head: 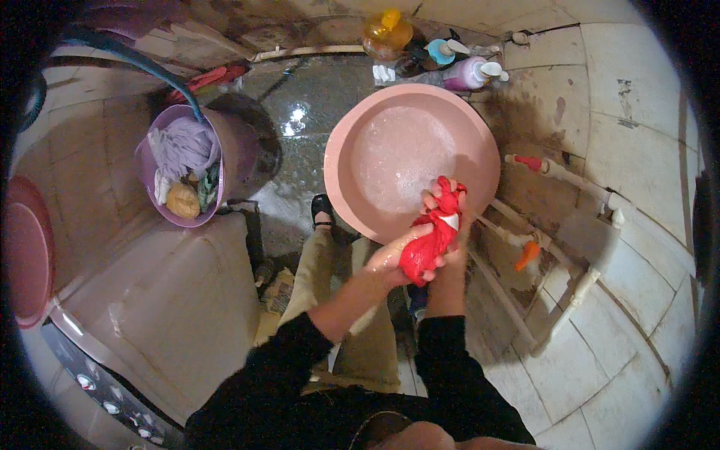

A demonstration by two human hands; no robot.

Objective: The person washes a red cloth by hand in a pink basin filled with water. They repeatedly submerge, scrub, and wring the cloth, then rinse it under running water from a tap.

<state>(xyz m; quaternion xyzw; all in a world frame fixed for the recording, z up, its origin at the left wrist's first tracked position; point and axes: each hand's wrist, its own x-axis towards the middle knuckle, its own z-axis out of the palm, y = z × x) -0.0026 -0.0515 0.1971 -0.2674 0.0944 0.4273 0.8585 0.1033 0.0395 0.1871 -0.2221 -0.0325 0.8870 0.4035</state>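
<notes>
Both my hands are clenched around a wet, bunched red cloth (422, 256) with a small white patch on it. My left hand (392, 257) grips its lower end, thumb laid along the side. Higher up, my right hand (463, 225) wraps the other end, partly hidden behind the fabric. The cloth is held above the near right rim of a round pink plastic basin (343, 163). Cloudy, sudsy water (402, 152) lies in the basin.
A purple bucket (220, 169) with clothes and a blue hose (152, 67) stands left, beside a washing machine (185, 315). Pump bottles (464, 76) line the back wall. Pipes with an orange-handled tap (527, 256) run along the right. The floor (292, 152) is wet.
</notes>
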